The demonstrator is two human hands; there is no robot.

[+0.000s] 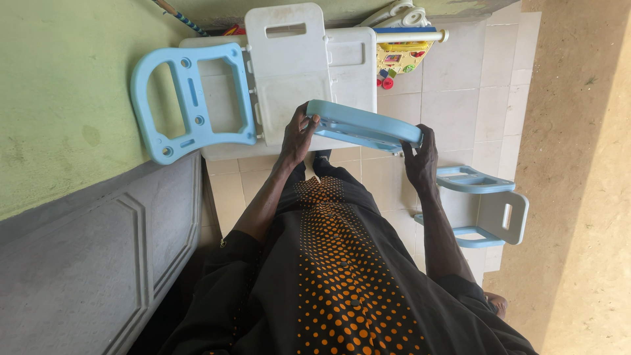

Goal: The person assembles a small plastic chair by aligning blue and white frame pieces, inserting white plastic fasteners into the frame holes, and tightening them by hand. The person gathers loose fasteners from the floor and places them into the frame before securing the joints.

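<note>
Left hand (297, 136) and right hand (420, 158) hold blue panel (363, 125).

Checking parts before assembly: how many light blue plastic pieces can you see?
3: one panel held in both hands, one frame on the left, one piece on the floor right. Others may be hidden.

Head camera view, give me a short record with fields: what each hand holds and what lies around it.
left hand: grips one end of the blue plastic panel
right hand: grips the other end
panel: held level above the tiled floor
ahead: white plastic panels, blue frame by the green wall
right side: another blue and white piece
</note>
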